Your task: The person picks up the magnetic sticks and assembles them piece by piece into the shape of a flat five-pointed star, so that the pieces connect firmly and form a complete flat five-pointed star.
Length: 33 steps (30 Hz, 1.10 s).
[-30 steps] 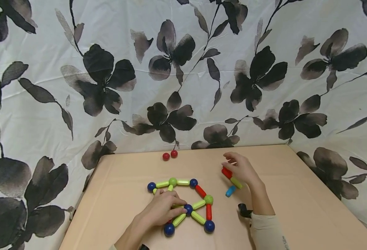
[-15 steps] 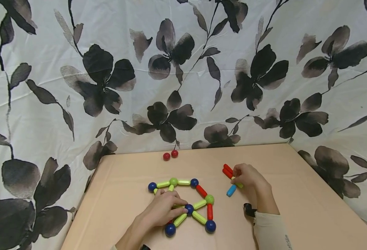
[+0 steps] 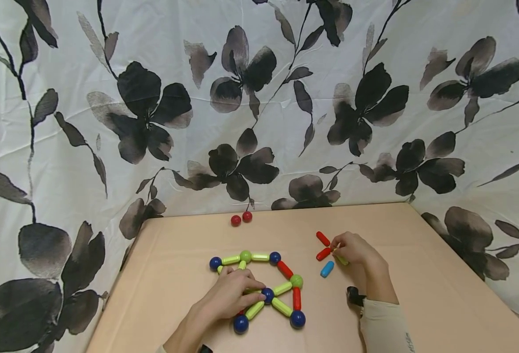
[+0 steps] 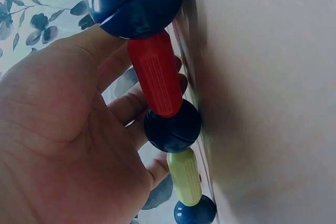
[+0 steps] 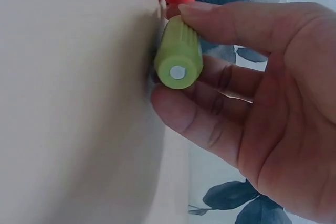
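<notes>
Right hand (image 3: 355, 248) pinching the light-green rod (image 5: 179, 51), left hand (image 3: 234, 290) gripping the ball-and-rod frame (image 3: 282, 288).
I see two red rods (image 3: 323, 239), together a moment ago, now splayed into a V beside my pinch; the blue rod (image 3: 327, 269) lies between there and the frame. Two red balls (image 3: 235, 220) sit near the back edge; tabletop (image 3: 440, 284) stretches right of the sleeve (image 3: 384, 324).

Soft, fairly even light is reaching the table (image 3: 167, 279) and the floral cloth (image 3: 299, 162) behind the table. Both wrist views are looking dim, with blurry-edged shadows spreading across the table; in the left one, a blue ball (image 4: 137, 4) on the table is catching white glints.
</notes>
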{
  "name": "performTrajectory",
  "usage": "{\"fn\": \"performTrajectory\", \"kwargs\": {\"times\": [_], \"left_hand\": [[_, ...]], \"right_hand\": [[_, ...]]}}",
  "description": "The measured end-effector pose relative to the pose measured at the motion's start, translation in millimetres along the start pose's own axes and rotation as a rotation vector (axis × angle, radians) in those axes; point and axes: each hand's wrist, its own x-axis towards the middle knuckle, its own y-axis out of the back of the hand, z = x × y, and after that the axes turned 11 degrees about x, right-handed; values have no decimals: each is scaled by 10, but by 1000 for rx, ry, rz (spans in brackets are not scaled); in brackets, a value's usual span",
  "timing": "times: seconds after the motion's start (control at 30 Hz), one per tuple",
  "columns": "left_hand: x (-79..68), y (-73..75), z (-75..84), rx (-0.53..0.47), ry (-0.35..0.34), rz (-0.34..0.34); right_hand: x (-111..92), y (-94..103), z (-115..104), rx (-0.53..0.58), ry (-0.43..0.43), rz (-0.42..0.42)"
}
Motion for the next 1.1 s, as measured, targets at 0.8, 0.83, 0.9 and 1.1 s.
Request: {"fn": "performTrajectory", "kwargs": {"times": [0.8, 0.83, 0.9, 1.1], "left_hand": [[-19, 24, -40, -12, 1, 12], [-16, 23, -43, -16, -3, 14], [-6, 17, -50, -23, -15, 14], [33, -4, -54, -16, -59, 11]], "right_hand": [[132, -121, -498, 227, 294, 225], [147, -148, -519, 253, 308, 218], [174, -209, -562, 312, 331, 190], [243, -427, -749, 330, 386, 97]]}}
